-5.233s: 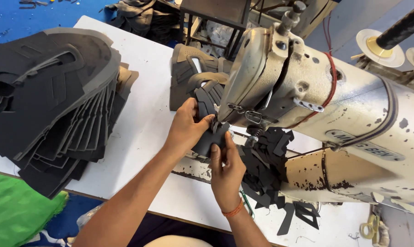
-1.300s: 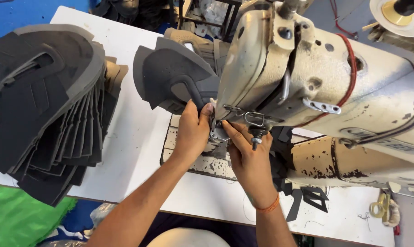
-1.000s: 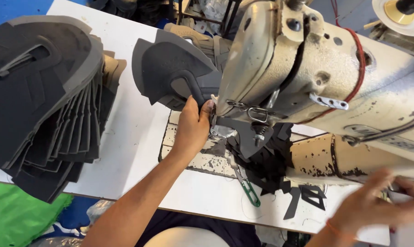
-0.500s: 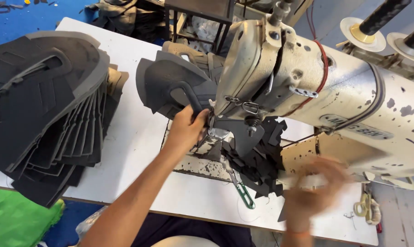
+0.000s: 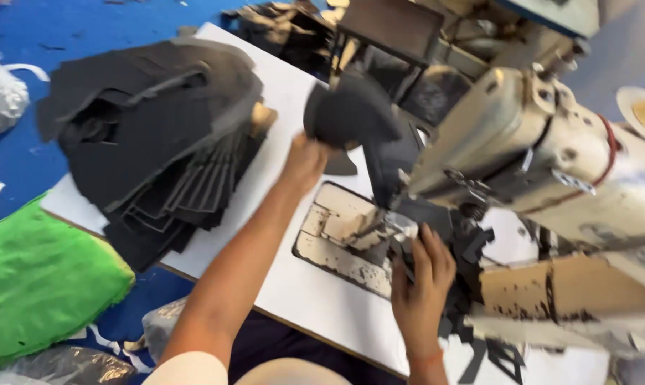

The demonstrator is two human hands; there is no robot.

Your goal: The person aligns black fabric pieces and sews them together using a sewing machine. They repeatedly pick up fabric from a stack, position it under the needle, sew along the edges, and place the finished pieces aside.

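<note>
Near the far edge of the white counter (image 5: pixel 287 100), my left hand (image 5: pixel 305 160) holds its grip clamped on a dark curved shoe piece (image 5: pixel 351 114), lifted clear of the surface beside the head of the cream sewing machine (image 5: pixel 543 157). My right hand (image 5: pixel 422 281) rests at the needle plate, fingers loosely together on the dark cut parts (image 5: pixel 472 242) under the machine arm; I cannot tell whether that grip truly pinches anything (the frame is blurred there).

My worry is those right fingers: they lie just beside the presser foot and needle area, and a slip could bring them under it. The lifted shoe piece could also snag on the machine head, since it hangs close against it, and drag the parts below out of line.

Along the left edge of the counter sits a tall, fanned stack of dark panels (image 5: pixel 151 142), leaning toward the near corner; a nudge from my left forearm could, I judge, spill it. Beyond that corner lies a green cloth bundle (image 5: pixel 44 285) on the blue floor (image 5: pixel 73 28), with clear plastic bags nearby.
</note>
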